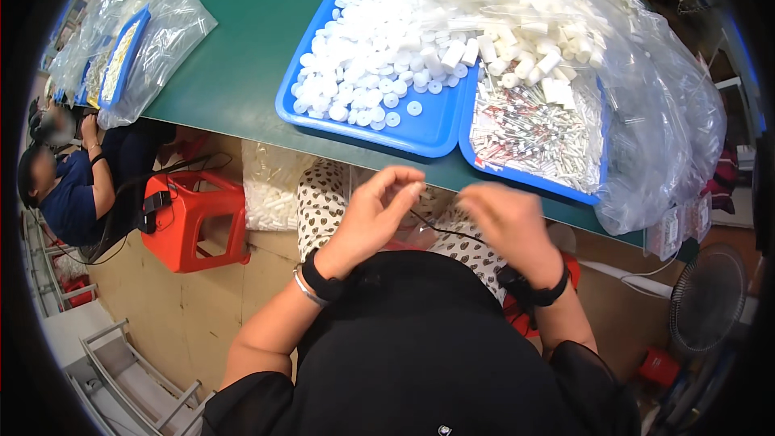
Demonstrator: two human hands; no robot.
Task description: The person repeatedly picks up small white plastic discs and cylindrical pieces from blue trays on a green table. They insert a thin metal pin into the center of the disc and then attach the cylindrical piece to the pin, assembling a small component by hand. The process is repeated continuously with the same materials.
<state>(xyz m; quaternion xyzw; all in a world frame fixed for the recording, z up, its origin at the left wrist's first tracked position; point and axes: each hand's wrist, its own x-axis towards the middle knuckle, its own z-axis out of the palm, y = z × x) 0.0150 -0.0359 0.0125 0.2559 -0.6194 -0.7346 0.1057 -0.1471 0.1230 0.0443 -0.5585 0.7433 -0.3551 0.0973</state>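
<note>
My left hand (373,214) is raised just in front of the table edge, thumb and fingers brought together in a pinch; whatever is between the fingertips is too small to make out. To its right, my right hand (513,222) is smeared by motion, so its fingers do not show clearly. A thin black cord (448,231) runs below and between the two hands. Closest to them stand a blue tray (452,136) of white plastic discs (355,48) and a second blue tray (529,184) with many thin white and reddish pin-like parts (533,133).
Cream-coloured cylinders (537,60) spill from a large clear plastic bag (646,105) over the right tray. A red stool (190,222) stands on the floor at left, near a seated person (77,194). At right are a fan (709,297) and a white cable (650,281).
</note>
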